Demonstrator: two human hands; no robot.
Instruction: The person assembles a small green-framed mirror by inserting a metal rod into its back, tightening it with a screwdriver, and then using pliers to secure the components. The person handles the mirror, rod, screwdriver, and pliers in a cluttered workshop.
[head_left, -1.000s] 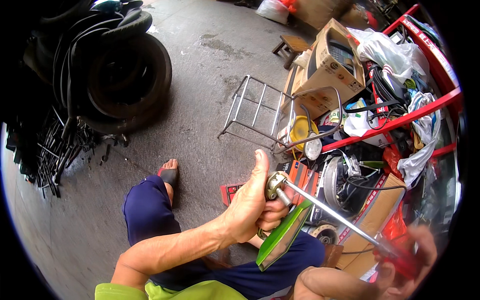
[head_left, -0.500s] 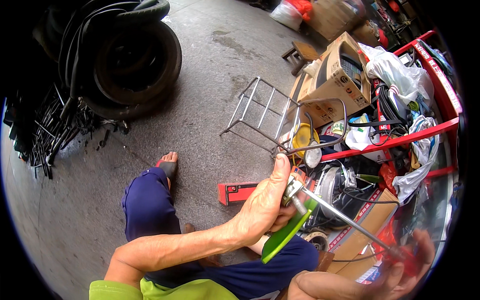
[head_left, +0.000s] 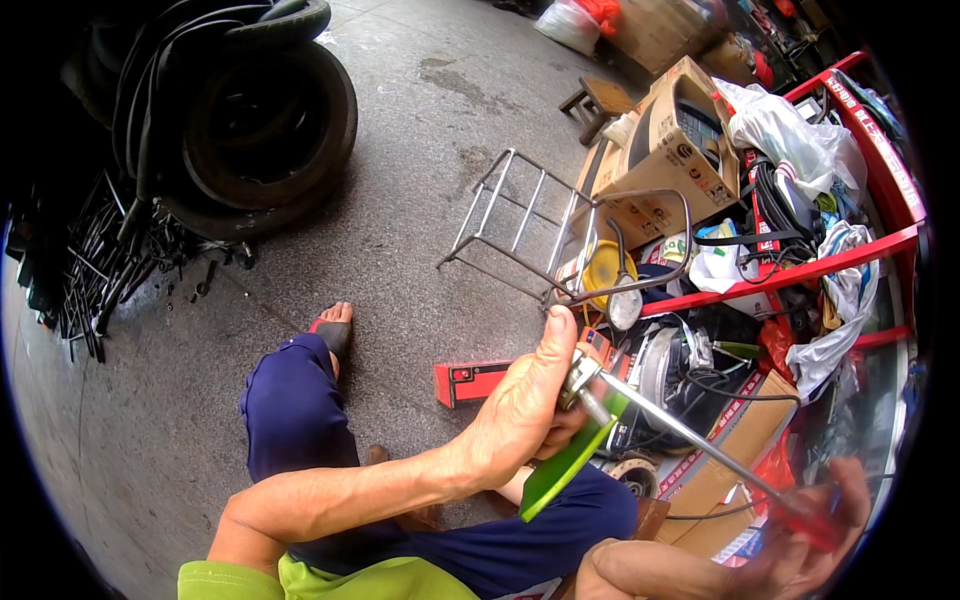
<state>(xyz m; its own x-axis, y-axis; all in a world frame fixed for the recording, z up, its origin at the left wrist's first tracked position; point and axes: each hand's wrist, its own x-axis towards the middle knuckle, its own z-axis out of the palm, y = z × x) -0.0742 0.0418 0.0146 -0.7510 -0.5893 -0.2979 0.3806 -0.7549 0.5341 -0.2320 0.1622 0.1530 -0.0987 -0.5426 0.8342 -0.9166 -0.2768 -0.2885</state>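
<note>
My left hand (head_left: pixel 522 412) grips a green flat plastic piece (head_left: pixel 567 458) with a metal fitting (head_left: pixel 582 376) at its top, held above my lap. My right hand (head_left: pixel 800 545), at the lower right, is closed on the red handle (head_left: pixel 812 520) of a long screwdriver. Its metal shaft (head_left: pixel 690 435) runs up and left, and its tip meets the metal fitting by my left thumb. I am seated in dark blue trousers (head_left: pixel 290 420), with one sandalled foot (head_left: pixel 333 328) stretched out on the concrete floor.
Stacked tyres (head_left: pixel 255 120) and a heap of black metal parts (head_left: pixel 90 270) lie at the upper left. A metal wire rack (head_left: pixel 525 225) stands ahead. A red box (head_left: pixel 470 380) lies on the floor. Cardboard boxes (head_left: pixel 670 150), bags and cables crowd a red shelf frame (head_left: pixel 800 270) on the right.
My view has shifted slightly, so the tyres and rack sit higher. Both hands keep the same hold; the green piece and screwdriver stay joined at the fitting.
</note>
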